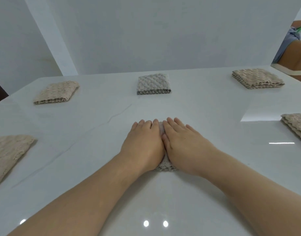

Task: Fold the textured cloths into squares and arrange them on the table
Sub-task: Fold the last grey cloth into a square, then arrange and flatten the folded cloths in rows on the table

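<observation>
At table (pixel 206 106) centre, my left hand (pixel 143 143) and right hand (pixel 183 143) press flat, fingers straight, on the folded cloth (pixel 164 166).

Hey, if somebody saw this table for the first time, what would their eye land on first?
Most likely the left hand and right hand, flat side by side in the middle, pressing a folded cloth barely visible beneath them. Around them on the glossy white table lie a grey cloth far centre, plus a far-left beige cloth, far-right beige cloth, near-left beige cloth and near-right beige cloth.
</observation>
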A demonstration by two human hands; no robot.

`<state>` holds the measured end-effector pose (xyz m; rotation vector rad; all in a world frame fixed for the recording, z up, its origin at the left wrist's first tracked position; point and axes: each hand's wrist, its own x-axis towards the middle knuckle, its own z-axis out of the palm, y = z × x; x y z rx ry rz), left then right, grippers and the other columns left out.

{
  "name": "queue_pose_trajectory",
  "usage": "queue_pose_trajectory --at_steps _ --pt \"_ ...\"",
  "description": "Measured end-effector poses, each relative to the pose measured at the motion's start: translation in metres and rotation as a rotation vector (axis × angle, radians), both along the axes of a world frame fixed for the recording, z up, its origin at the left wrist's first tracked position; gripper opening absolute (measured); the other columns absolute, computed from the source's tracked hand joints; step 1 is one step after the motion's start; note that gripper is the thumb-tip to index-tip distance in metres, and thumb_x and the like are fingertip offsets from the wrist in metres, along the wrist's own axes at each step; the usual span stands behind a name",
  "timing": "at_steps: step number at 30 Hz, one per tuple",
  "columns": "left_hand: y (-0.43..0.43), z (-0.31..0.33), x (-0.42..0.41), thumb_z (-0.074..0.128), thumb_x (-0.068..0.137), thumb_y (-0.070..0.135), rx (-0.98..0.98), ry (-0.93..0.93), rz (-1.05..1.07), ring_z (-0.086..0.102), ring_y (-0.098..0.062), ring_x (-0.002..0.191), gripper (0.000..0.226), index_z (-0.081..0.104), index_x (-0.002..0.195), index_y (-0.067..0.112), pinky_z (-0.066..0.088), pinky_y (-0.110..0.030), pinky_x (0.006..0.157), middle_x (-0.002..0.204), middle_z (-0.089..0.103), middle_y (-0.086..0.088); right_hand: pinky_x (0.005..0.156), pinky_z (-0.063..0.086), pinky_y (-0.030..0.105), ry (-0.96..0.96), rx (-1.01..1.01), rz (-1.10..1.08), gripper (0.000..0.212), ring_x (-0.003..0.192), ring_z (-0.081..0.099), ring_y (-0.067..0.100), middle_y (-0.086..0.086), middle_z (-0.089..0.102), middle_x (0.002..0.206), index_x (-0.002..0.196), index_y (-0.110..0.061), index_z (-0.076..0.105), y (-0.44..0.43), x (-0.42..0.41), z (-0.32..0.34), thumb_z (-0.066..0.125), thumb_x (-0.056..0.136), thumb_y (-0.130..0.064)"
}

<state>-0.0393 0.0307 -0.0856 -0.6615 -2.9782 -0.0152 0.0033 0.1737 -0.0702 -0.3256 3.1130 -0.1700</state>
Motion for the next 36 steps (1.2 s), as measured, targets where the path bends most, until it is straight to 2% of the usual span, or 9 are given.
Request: queue_pose_trajectory --at_steps 6,9,11,19,23,27,29,32,36 --pt "-0.012 -0.002 0.001 0.020 0.109 0.036 0.194 -0.096 -0.027 0.025 -0.019 0.149 0.055 0.027 0.158 0.014 0.014 -0.041 0.125 0.161 0.033 -0.002 0.127 0.005 0.042 -0.122 -0.058 -0.014 0.061 0.157 -0.006 0.022 0.006 -0.004 0.171 0.163 -0.009 0.001 0.004 0.001 -0.004 0.013 0.110 -0.037" --pt "-0.032 0.004 0.005 0.016 0.109 0.043 0.181 -0.187 -0.047 0.007 -0.013 0.155 0.058 0.014 0.162 0.021 0.003 -0.043 0.127 0.168 0.016 0.006 0.127 0.001 0.042 -0.138 -0.077 -0.014 0.063 0.157 -0.010 0.017 0.002 -0.008 0.171 0.162 -0.012 -0.004 0.008 0.006 -0.002 0.010 0.109 -0.042" --pt "-0.039 0.006 0.008 0.015 0.109 0.045 0.184 -0.184 -0.043 0.004 -0.011 0.156 0.058 0.012 0.163 0.023 0.001 -0.043 0.127 0.169 0.013 0.007 0.127 0.001 0.043 -0.135 -0.082 -0.011 0.064 0.156 -0.010 0.016 0.002 -0.009 0.171 0.162 -0.013 -0.005 0.010 0.010 -0.001 0.010 0.109 -0.044" --pt "-0.041 0.008 0.011 0.016 0.109 0.047 0.206 -0.165 -0.057 0.006 -0.011 0.155 0.059 0.014 0.162 0.022 0.004 -0.043 0.127 0.168 0.016 0.007 0.127 0.005 0.044 -0.078 -0.114 -0.026 0.066 0.157 -0.003 0.017 0.001 0.001 0.171 0.163 -0.013 0.002 0.007 0.010 -0.004 0.010 0.107 -0.047" --pt "-0.044 0.004 0.011 0.018 0.108 0.048 0.240 -0.176 -0.058 0.005 -0.007 0.155 0.059 0.015 0.162 0.024 0.004 -0.040 0.127 0.167 0.016 0.011 0.127 -0.001 0.042 -0.031 -0.156 -0.022 0.078 0.157 -0.008 0.016 -0.001 -0.004 0.171 0.162 -0.016 -0.004 0.008 0.011 -0.014 -0.006 0.095 -0.055" --pt "-0.042 0.004 0.006 0.018 0.108 0.048 0.236 -0.177 -0.050 0.011 -0.012 0.155 0.059 0.019 0.161 0.021 0.010 -0.043 0.126 0.166 0.022 0.007 0.126 -0.008 0.040 -0.091 -0.241 -0.012 0.066 0.155 -0.015 0.013 -0.002 -0.011 0.170 0.162 -0.016 -0.005 0.014 0.007 -0.012 0.010 0.106 -0.049" --pt "-0.044 0.000 0.011 0.020 0.107 0.047 0.233 -0.166 -0.042 0.014 -0.016 0.155 0.060 0.021 0.160 0.018 0.013 -0.047 0.125 0.165 0.024 0.004 0.126 -0.008 0.040 -0.026 -0.266 -0.019 0.067 0.156 -0.012 0.014 0.001 -0.007 0.171 0.162 -0.014 -0.001 0.012 0.011 -0.019 0.013 0.107 -0.049" --pt "-0.040 0.010 0.009 0.021 0.107 0.047 0.159 -0.261 -0.041 0.014 -0.019 0.155 0.062 0.019 0.161 0.016 0.015 -0.049 0.125 0.166 0.022 0.001 0.127 -0.006 0.040 -0.102 -0.326 -0.033 0.067 0.157 -0.006 0.014 0.002 0.002 0.171 0.163 -0.013 0.006 0.015 0.011 -0.017 0.020 0.108 -0.049" --pt "-0.039 0.048 -0.004 0.028 0.103 0.057 0.024 -0.445 -0.026 0.012 -0.017 0.155 0.071 0.017 0.161 0.018 0.011 -0.048 0.126 0.167 0.020 0.002 0.127 -0.006 0.038 -0.342 -0.398 -0.044 0.066 0.157 -0.007 0.012 -0.003 0.002 0.171 0.163 -0.016 0.007 0.025 0.000 0.016 0.026 0.108 -0.048"
